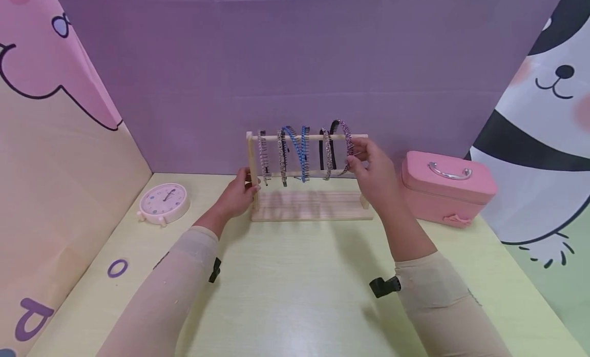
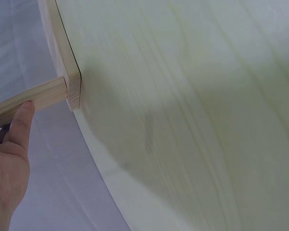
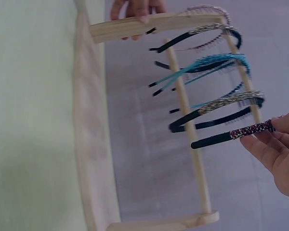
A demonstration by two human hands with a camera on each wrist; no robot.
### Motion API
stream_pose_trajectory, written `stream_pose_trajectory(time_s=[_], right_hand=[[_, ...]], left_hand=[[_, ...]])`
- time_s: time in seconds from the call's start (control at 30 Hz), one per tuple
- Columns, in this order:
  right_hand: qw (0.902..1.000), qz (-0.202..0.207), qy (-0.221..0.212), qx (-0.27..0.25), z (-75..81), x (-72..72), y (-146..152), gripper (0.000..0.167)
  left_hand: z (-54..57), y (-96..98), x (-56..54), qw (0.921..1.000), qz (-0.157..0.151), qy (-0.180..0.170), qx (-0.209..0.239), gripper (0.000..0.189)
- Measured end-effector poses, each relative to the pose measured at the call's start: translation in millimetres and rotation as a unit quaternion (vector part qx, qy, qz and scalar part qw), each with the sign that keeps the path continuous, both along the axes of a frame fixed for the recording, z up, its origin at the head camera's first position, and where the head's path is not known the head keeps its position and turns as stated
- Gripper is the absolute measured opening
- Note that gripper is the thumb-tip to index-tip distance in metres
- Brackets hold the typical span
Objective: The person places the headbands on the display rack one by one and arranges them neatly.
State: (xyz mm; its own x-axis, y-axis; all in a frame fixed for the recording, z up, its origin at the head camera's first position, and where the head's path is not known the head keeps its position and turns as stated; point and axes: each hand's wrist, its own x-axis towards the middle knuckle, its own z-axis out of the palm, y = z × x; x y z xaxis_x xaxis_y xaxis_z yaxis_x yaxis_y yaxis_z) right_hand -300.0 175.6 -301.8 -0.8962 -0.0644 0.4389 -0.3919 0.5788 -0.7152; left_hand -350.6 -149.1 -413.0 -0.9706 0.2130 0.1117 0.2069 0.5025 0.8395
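A wooden headband rack (image 1: 313, 213) stands at the back of the table, several headbands hanging over its bars. My left hand (image 1: 236, 197) grips the rack's left upright, and the left wrist view shows a finger along that wooden post (image 2: 49, 94). At the rack's right end, my right hand (image 1: 377, 179) pinches a headband with pink and dark beads (image 3: 250, 130), which hangs over the upper bar. To its left hang silvery beaded headbands (image 1: 328, 157), blue ones (image 1: 304, 154) and a pale pink one (image 1: 263, 154).
A round pink clock (image 1: 163, 202) lies at the left, with a purple ring (image 1: 117, 268) nearer the front. Right of the rack sits a pink case (image 1: 444, 190) with a silver handle. A purple cloth wall (image 1: 295, 49) rises behind the table.
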Motion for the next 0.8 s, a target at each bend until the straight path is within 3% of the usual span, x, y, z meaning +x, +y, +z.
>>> stream_pose_trajectory(time_s=[0.27, 0.63, 0.8], right_hand=[[0.9995, 0.016, -0.026, 0.001, -16.7, -6.2, -1, 0.041], [0.9998, 0.012, -0.012, 0.011, -18.1, -4.3, 2, 0.045], [0.9999, 0.007, -0.002, -0.015, -18.8, 3.7, 11, 0.052]], left_hand=[[0.5, -0.2, 0.0, 1.0000, -0.003, 0.002, 0.002, 0.047], [-0.9, -0.9, 2.7, 1.0000, 0.000, 0.000, 0.004, 0.046], [-2.0, -1.9, 1.2, 1.0000, -0.003, 0.007, 0.005, 0.048]])
